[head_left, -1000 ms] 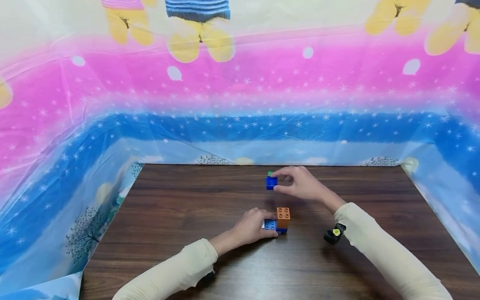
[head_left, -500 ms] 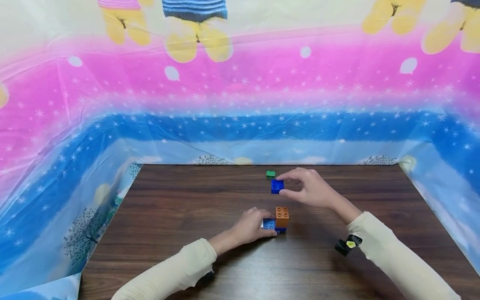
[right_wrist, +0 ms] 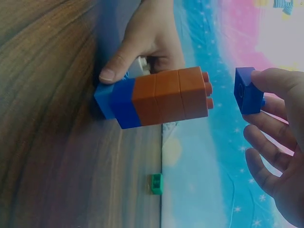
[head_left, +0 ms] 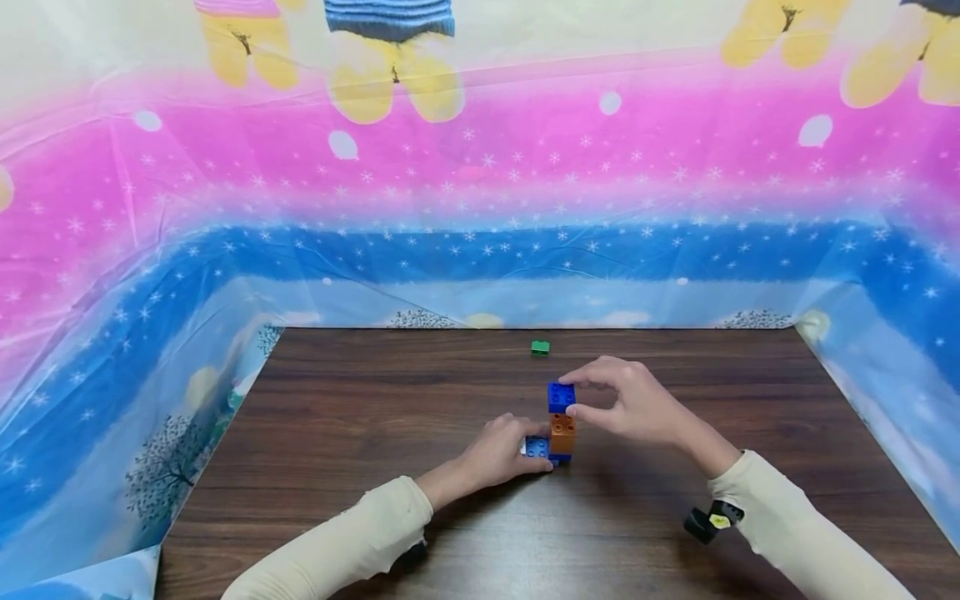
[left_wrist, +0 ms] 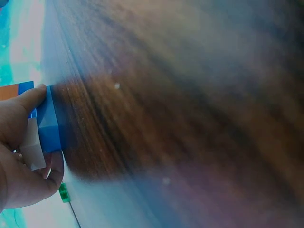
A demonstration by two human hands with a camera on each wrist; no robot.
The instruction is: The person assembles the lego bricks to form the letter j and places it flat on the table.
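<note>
My left hand point(head_left: 491, 454) grips the low part of a toy-brick stack, thumb and fingers on either side of the light blue brick point(left_wrist: 50, 126) at its base. A white brick point(left_wrist: 33, 148) sits on that base, partly hidden by the hand. Beside it rises a column: a dark blue brick point(right_wrist: 126, 103), then three orange bricks point(right_wrist: 168, 95) with bare studs on top. My right hand point(head_left: 637, 404) pinches another dark blue brick point(right_wrist: 248, 90) by its edges. In the right wrist view this held brick is apart from the orange studs, just above them.
A small green brick point(head_left: 540, 348) lies near the far edge of the brown wooden table point(head_left: 375, 375). Behind the table hangs a patterned cloth point(head_left: 480, 250) in pink and blue. A black wrist device point(head_left: 708, 523) is strapped at the right sleeve.
My right hand has brought the dark blue brick from beside the green brick toward me, over the orange column. The left hand has kept its grip on the stack in place.
</note>
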